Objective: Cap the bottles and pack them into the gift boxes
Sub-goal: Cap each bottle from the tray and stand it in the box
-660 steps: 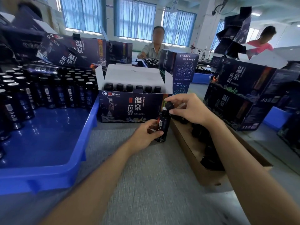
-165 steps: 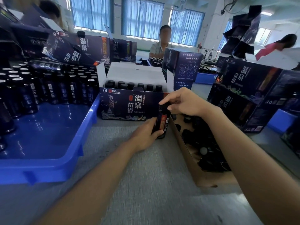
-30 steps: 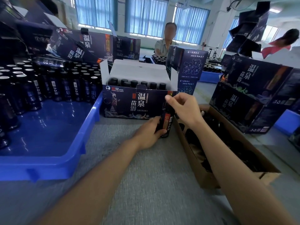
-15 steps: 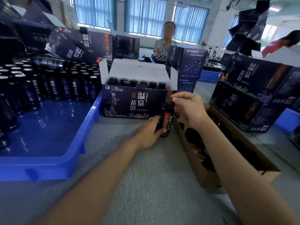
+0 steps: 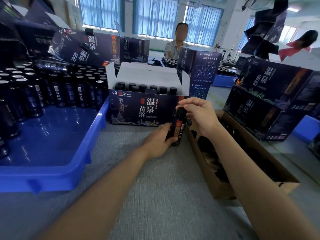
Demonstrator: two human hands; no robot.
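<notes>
Right fingers (image 5: 185, 103): curled down over the black cap (image 5: 181, 111), which is pinched between thumb and fingertips on the neck of the bottle (image 5: 177, 129).
Right hand (image 5: 201, 115): held above the bottle, with the forearm stretched back across the near right of the scene.
Left fingers (image 5: 173, 140): wrapped round the lower half of the bottle, the thumb laid across its label.
Left hand (image 5: 158, 140): held low over the tabletop (image 5: 155, 196), just left of the bottle.
Bottle: kept upright; it is dark with a red-and-gold label, and its base is at the grey tabletop, just in front of the near right corner of the open gift box (image 5: 138, 110).
Open gift box: stood at centre with flaps raised; a row of capped bottles (image 5: 143, 87) is seen inside.
Cardboard box (image 5: 203, 160): placed right of the hands, with loose black caps (image 5: 207, 143) heaped within.
Blue tray (image 5: 94, 135): set on the left, with many silver-topped bottles (image 5: 57, 91) crowded at its far side.
Closed gift boxes (image 5: 256, 104): stacked at the right; more are piled at the far left.
Far side: a person (image 5: 178, 42) is seen behind the boxes, in front of curtained windows.
</notes>
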